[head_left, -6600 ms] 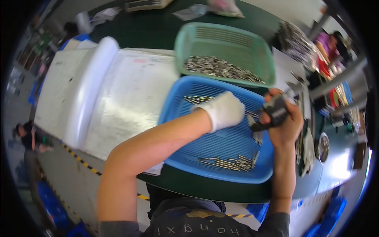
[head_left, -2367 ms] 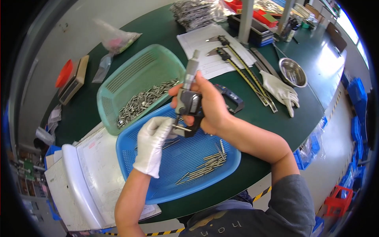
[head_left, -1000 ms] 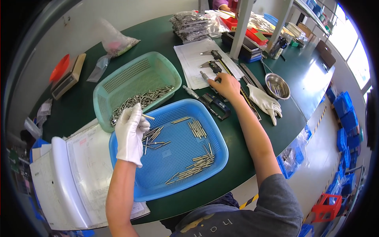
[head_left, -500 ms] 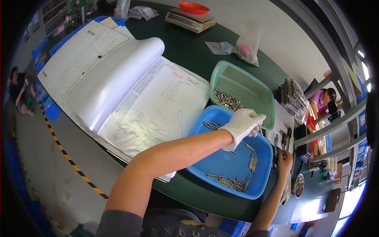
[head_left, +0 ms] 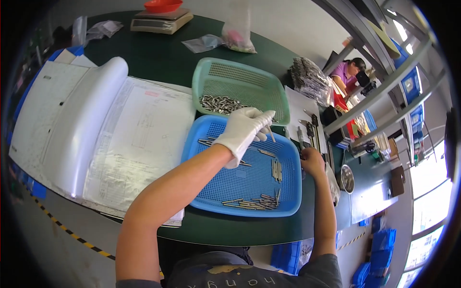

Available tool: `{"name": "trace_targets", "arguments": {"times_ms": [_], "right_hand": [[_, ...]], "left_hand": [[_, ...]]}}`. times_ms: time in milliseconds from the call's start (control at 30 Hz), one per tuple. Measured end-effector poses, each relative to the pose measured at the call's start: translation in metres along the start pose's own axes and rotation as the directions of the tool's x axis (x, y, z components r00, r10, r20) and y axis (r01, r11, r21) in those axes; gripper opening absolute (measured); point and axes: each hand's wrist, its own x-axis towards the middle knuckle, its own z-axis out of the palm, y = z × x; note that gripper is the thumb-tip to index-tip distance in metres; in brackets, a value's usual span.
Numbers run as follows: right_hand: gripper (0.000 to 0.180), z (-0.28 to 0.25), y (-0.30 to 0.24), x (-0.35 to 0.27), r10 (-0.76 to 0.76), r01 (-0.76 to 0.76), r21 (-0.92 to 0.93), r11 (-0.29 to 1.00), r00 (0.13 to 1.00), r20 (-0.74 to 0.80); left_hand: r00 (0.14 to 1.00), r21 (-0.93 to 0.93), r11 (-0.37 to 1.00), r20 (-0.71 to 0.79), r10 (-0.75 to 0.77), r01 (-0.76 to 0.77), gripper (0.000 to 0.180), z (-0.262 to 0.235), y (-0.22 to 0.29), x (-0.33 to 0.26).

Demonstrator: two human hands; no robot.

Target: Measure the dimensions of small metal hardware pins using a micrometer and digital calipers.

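Observation:
My left hand [head_left: 244, 132], in a white glove, is closed on a slim metal pin [head_left: 273, 136] that points down from its fingertips. It is above the far side of the blue basket [head_left: 216, 175]. Loose metal pins [head_left: 257, 202] lie along the basket's near side, and a neat row of pins [head_left: 276, 171] sits at its right. More pins are partly hidden by the glove. Bare and curled, my right hand [head_left: 313, 162] grips the lower part of a grey-barrelled micrometer [head_left: 300, 136] just right of the basket; its fingers partly hide the tool.
A green basket [head_left: 240, 68] holding short metal parts [head_left: 222, 103] adjoins the blue one. Left lies an open binder with a drawing sheet [head_left: 139, 129]. Calipers [head_left: 312, 128], a metal bowl [head_left: 346, 179] and bagged parts [head_left: 309, 79] are right. Behind are a scale [head_left: 161, 24] and a co-worker [head_left: 346, 72].
The whole view has swung, so the table things appear farther left. My left hand still holds the pin over the blue basket, and my right hand stays at the micrometer.

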Motion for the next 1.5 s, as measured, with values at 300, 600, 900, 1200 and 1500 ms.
{"name": "trace_targets", "arguments": {"times_ms": [300, 600, 900, 1200, 1500], "right_hand": [[0.03, -0.006, -0.003, -0.016, 0.107, -0.102, 0.121, 0.987, 0.994, -0.035], [0.031, -0.001, -0.002, -0.018, 0.094, -0.097, 0.083, 0.992, 0.995, 0.044], [0.036, -0.006, 0.047, 0.026, 0.134, -0.133, 0.09, 0.987, 0.991, -0.005], [0.038, -0.017, 0.022, 0.036, 0.27, -0.267, -0.04, 0.963, 0.953, 0.135], [0.045, -0.002, 0.004, 0.041, 0.252, -0.259, 0.106, 0.96, 0.965, 0.078]], "left_hand": [[0.999, 0.102, 0.994, 0.025, -0.032, 0.029, 0.031, 0.005, 0.002, -0.005], [1.0, 0.15, 0.989, 0.002, -0.02, 0.02, 0.03, 0.006, 0.004, -0.006], [0.998, 0.145, 0.989, -0.061, 0.002, 0.007, 0.033, 0.005, -0.003, 0.0], [0.999, 0.222, 0.975, -0.033, -0.028, 0.034, 0.03, 0.005, -0.002, -0.004], [0.997, 0.218, 0.975, 0.047, -0.054, 0.043, 0.03, 0.006, 0.0, -0.006]]}}
